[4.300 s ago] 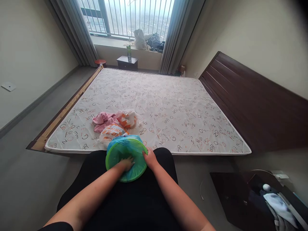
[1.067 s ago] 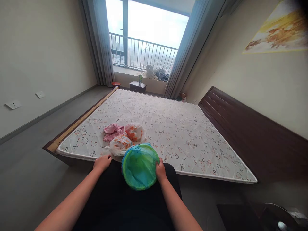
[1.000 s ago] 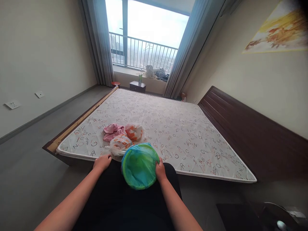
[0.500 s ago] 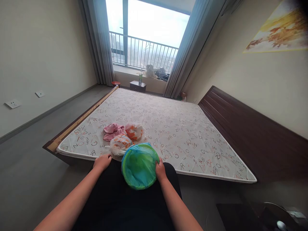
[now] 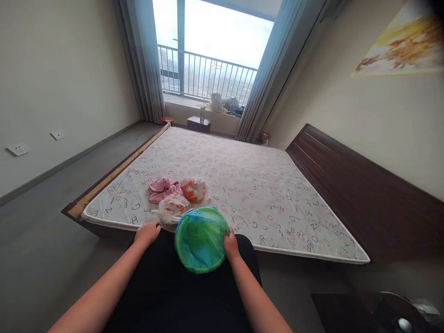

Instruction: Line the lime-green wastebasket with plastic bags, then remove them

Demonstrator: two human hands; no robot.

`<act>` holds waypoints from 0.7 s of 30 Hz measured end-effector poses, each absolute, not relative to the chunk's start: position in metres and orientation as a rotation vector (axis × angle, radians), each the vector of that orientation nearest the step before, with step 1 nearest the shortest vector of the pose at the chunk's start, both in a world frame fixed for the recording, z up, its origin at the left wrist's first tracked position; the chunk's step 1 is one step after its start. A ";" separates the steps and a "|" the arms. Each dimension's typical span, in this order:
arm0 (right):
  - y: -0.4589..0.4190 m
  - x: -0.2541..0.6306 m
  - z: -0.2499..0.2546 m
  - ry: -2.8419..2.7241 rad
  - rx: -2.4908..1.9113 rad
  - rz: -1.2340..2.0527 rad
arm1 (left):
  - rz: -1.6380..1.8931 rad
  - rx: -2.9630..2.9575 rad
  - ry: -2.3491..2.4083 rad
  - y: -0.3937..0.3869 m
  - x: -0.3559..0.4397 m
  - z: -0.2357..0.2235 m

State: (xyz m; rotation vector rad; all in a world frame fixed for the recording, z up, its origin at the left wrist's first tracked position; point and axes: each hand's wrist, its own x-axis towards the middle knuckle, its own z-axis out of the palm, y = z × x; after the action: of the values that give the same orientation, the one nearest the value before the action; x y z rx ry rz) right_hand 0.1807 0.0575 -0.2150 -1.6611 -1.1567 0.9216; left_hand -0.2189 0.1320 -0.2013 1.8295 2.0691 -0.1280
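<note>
My right hand (image 5: 231, 245) is closed on the right rim of a round, bright green thing (image 5: 201, 240) with a lighter green edge and a thin, translucent blue covering. It is over my lap, in front of the mattress edge; its exact kind I cannot tell. To its left, my left hand (image 5: 147, 233) is closed over my knee by the mattress, and the inside of its fingers is hidden. Just beyond lie a white plastic bag with orange print (image 5: 173, 207), a second such bag (image 5: 194, 189) and a crumpled pink cloth (image 5: 164, 188).
The letter-printed mattress (image 5: 243, 185) lies on a dark bed frame with a headboard (image 5: 364, 185) at right. A small dark nightstand (image 5: 199, 125) bearing a green bottle (image 5: 202, 114) and a red stool (image 5: 167, 120) stand beyond it, near the window.
</note>
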 end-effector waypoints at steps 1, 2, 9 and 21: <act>0.057 0.180 -0.214 -1.154 -1.659 0.923 | -0.128 1.829 2.070 0.132 -0.219 -0.201; 0.057 0.180 -0.213 -1.151 -1.660 0.923 | -0.130 1.827 2.071 0.132 -0.219 -0.201; 0.057 0.179 -0.211 -1.146 -1.704 0.904 | -0.129 1.835 2.070 0.131 -0.218 -0.198; 0.057 0.180 -0.211 -1.157 -1.690 0.905 | -0.132 1.832 2.070 0.132 -0.219 -0.201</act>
State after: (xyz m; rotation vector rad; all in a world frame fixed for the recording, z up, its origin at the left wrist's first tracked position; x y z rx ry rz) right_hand 0.1796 0.0571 -0.2109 -1.6904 -1.1568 0.9045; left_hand -0.2185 0.1316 -0.2006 1.8324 2.0703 -0.1319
